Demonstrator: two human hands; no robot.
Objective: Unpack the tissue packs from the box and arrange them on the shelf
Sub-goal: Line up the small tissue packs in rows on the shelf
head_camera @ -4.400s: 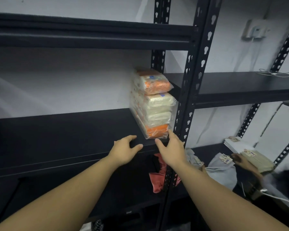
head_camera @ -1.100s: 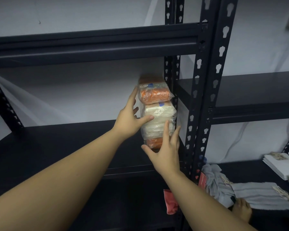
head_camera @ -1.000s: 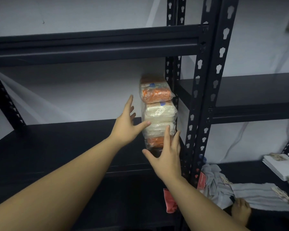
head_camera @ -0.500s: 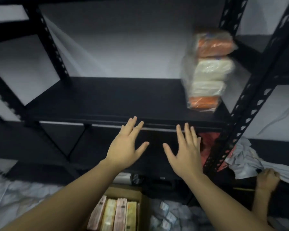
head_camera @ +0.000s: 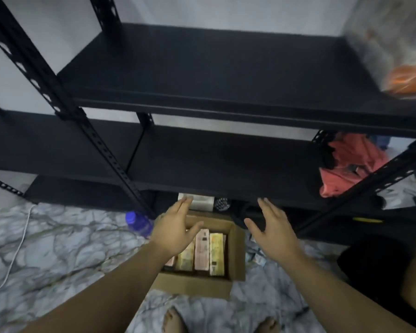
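Observation:
A brown cardboard box (head_camera: 238, 255) stands open on the floor in front of the black shelf (head_camera: 202, 75). Several tissue packs (head_camera: 209, 253) stand upright inside it, pink and yellow. My left hand (head_camera: 175, 229) hovers over the box's left side, fingers spread and empty. My right hand (head_camera: 271, 229) is held to the right of the box, also spread and empty. A blurred stack of orange and white tissue packs (head_camera: 399, 56) stands at the right end of the upper shelf board.
A blue-capped bottle (head_camera: 139, 223) lies on the marble floor left of the box, beside a white cable (head_camera: 17, 248). Red cloth (head_camera: 351, 162) sits on the lower shelf at right. A white box (head_camera: 202, 203) is under the lowest board. My bare feet show at the bottom.
Both hands let go of the stacked packs on the shelf and dropped toward the box. The view swung down from the shelf to the floor.

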